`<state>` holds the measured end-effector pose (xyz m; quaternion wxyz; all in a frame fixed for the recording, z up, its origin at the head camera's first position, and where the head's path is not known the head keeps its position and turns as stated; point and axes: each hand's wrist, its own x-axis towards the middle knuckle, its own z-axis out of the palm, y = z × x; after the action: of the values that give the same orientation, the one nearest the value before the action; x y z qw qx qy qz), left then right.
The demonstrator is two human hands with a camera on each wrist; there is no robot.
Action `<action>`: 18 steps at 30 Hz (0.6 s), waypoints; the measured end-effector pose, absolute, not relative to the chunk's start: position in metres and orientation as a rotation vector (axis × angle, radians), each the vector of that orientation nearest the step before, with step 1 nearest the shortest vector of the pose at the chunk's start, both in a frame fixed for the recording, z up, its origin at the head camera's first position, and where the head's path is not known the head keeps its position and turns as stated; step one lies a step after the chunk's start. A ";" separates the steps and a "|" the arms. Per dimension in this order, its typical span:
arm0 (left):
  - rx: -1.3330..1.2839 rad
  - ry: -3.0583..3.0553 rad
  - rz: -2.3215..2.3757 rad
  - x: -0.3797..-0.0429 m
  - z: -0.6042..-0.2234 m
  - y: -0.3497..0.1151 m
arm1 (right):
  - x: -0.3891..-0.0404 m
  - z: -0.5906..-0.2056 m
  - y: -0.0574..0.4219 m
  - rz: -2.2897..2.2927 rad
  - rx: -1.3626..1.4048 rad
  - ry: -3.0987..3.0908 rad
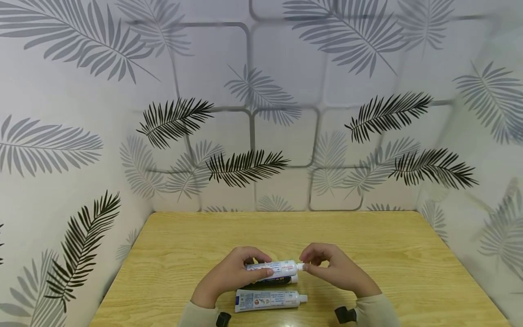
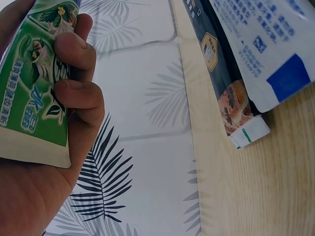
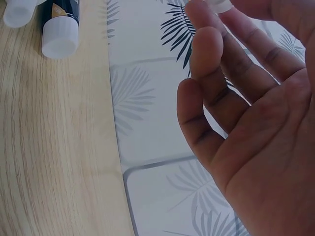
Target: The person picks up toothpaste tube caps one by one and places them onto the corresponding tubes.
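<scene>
My left hand (image 1: 224,274) grips a toothpaste tube (image 1: 282,269) held level above the table, its white printed side showing in the head view. Seen from the left wrist, the tube's green face (image 2: 34,88) has fingers curled over its edge. At its right end, the thumb and fingertip of my right hand (image 1: 339,270) pinch the white cap (image 1: 300,267). In the right wrist view the other fingers are bent, and only a bit of the cap (image 3: 219,5) shows at the top. Whether the cap is loose cannot be told.
A black toothpaste tube (image 1: 267,282) with a white cap (image 3: 60,39) lies behind a white-and-blue toothpaste tube (image 1: 269,301), both on the wooden table (image 1: 184,240). The held tube partly covers the black one. A leaf-patterned wall (image 1: 282,136) stands beyond the table's back edge.
</scene>
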<state>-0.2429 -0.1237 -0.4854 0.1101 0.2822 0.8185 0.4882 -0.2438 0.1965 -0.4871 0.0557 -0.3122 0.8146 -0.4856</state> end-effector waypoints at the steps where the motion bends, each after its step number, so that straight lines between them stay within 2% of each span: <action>1: 0.830 2.410 1.430 -0.243 -0.485 -0.124 | -0.244 -0.487 0.196 -1.473 -0.938 2.461; 9: 0.837 2.415 1.430 -0.242 -0.485 -0.123 | -0.244 -0.483 0.198 -1.452 -0.858 2.399; 18: 0.835 2.420 1.426 -0.242 -0.486 -0.123 | -0.241 -0.486 0.201 -1.474 -0.960 2.465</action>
<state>-0.2422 -0.1234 -0.4861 0.1056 0.2832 0.8212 0.4840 -0.2414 0.2009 -0.4861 0.0567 -0.3165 0.8127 -0.4859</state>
